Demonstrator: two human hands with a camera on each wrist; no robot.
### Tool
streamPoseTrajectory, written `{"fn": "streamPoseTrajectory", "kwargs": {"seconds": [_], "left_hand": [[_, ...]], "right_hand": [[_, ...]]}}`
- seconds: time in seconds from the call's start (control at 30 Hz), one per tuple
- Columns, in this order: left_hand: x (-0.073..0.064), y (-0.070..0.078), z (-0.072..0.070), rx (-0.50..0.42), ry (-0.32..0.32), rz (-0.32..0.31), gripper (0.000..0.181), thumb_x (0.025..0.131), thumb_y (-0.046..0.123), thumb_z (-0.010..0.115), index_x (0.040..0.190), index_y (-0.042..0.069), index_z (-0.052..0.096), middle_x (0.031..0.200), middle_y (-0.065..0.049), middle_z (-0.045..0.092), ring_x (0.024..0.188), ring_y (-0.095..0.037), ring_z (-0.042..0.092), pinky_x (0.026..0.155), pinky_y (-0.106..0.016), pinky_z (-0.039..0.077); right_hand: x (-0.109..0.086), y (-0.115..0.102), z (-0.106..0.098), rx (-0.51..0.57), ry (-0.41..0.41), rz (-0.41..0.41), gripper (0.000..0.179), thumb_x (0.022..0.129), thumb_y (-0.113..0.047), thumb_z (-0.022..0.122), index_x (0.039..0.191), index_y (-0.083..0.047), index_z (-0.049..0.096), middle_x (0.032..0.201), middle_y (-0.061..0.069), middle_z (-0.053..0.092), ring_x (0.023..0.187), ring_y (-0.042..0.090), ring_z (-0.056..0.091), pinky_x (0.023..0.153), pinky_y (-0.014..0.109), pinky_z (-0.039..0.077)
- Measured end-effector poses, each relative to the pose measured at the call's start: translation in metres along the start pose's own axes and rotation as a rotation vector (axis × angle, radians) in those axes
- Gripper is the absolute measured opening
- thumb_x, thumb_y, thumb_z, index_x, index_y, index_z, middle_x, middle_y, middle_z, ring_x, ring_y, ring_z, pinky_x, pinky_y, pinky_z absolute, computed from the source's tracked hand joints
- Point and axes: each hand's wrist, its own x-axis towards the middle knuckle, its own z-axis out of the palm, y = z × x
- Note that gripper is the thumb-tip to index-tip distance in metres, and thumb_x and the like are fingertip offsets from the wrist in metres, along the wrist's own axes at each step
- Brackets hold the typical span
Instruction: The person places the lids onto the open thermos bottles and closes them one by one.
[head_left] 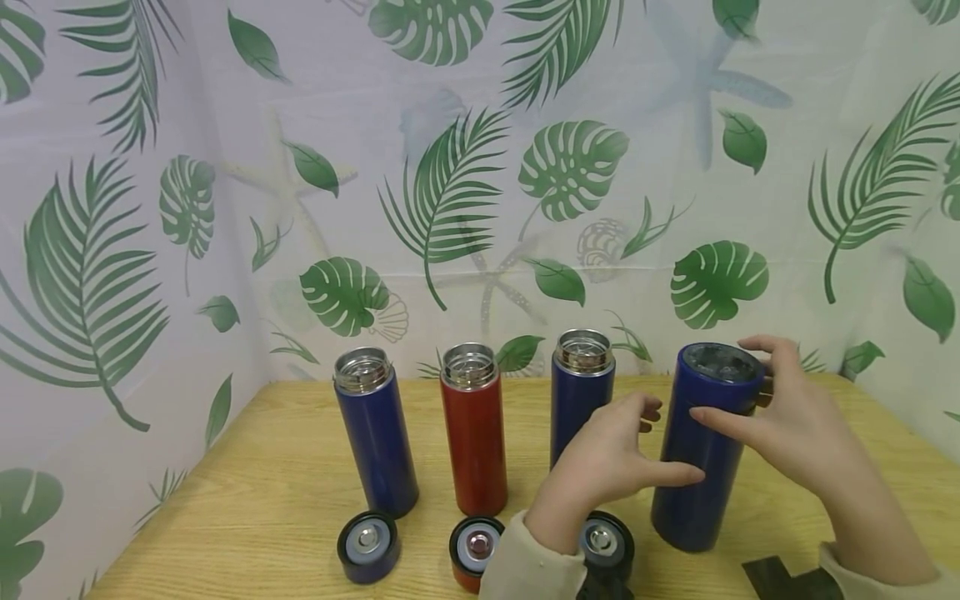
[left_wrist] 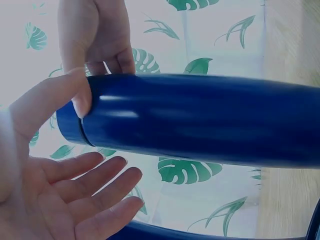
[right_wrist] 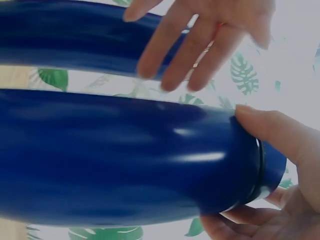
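Note:
A blue thermos bottle [head_left: 697,467] with its lid [head_left: 722,364] on stands at the right of the table. My right hand [head_left: 802,425] grips it near the top, thumb on the near side and fingers round the far right side; in the right wrist view the thumb [right_wrist: 265,122] lies by the lid's seam. My left hand [head_left: 611,454] is at the bottle's left with fingers spread and relaxed. Its thumb [left_wrist: 75,92] overlaps the bottle in the left wrist view; whether it touches, I cannot tell.
Left of it stand an open blue bottle [head_left: 581,392], an open red bottle [head_left: 476,442] and another open blue bottle [head_left: 378,450]. Upturned lids lie in front: a blue one [head_left: 367,546], a red one [head_left: 475,550] and a dark one [head_left: 606,542], partly hidden. A leaf-print curtain [head_left: 480,233] hangs behind.

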Motion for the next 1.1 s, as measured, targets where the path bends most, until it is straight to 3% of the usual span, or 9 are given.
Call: {"fn": "streamPoseTrajectory", "kwargs": {"seconds": [0.2, 0.43, 0.97, 1.1], "left_hand": [[0.000, 0.001, 0.000, 0.022, 0.003, 0.004, 0.061, 0.066, 0.039, 0.076, 0.116, 0.014, 0.053, 0.107, 0.007, 0.056, 0.097, -0.005, 0.052, 0.074, -0.023, 0.044], [0.000, 0.003, 0.000, 0.031, -0.007, 0.005, 0.061, 0.067, 0.039, 0.075, 0.117, 0.013, 0.052, 0.107, 0.008, 0.056, 0.096, -0.004, 0.052, 0.073, -0.021, 0.044], [0.000, 0.001, 0.001, 0.049, -0.004, 0.010, 0.060, 0.068, 0.040, 0.074, 0.118, 0.014, 0.052, 0.108, 0.007, 0.055, 0.098, -0.005, 0.052, 0.074, -0.022, 0.044], [-0.002, 0.001, 0.000, 0.039, 0.039, 0.052, 0.058, 0.069, 0.040, 0.073, 0.117, 0.014, 0.053, 0.108, 0.007, 0.056, 0.098, -0.003, 0.052, 0.076, -0.021, 0.043]], "right_hand": [[0.005, 0.005, 0.005, 0.077, 0.061, 0.054, 0.099, 0.074, -0.036, 0.070, 0.136, 0.001, 0.003, 0.122, 0.039, 0.034, 0.104, 0.053, 0.040, 0.073, 0.059, 0.037], [0.011, 0.015, 0.010, 0.118, 0.120, 0.104, 0.098, 0.076, -0.038, 0.067, 0.137, 0.001, 0.001, 0.129, 0.038, 0.027, 0.110, 0.051, 0.036, 0.079, 0.060, 0.034], [0.014, 0.016, 0.009, 0.158, 0.079, 0.091, 0.092, 0.082, -0.032, 0.062, 0.136, 0.005, -0.004, 0.130, 0.041, 0.019, 0.114, 0.053, 0.028, 0.084, 0.062, 0.028], [0.011, 0.013, 0.010, 0.170, 0.137, 0.066, 0.087, 0.084, -0.029, 0.060, 0.137, 0.003, -0.001, 0.134, 0.038, 0.015, 0.118, 0.053, 0.021, 0.088, 0.062, 0.023]]}}
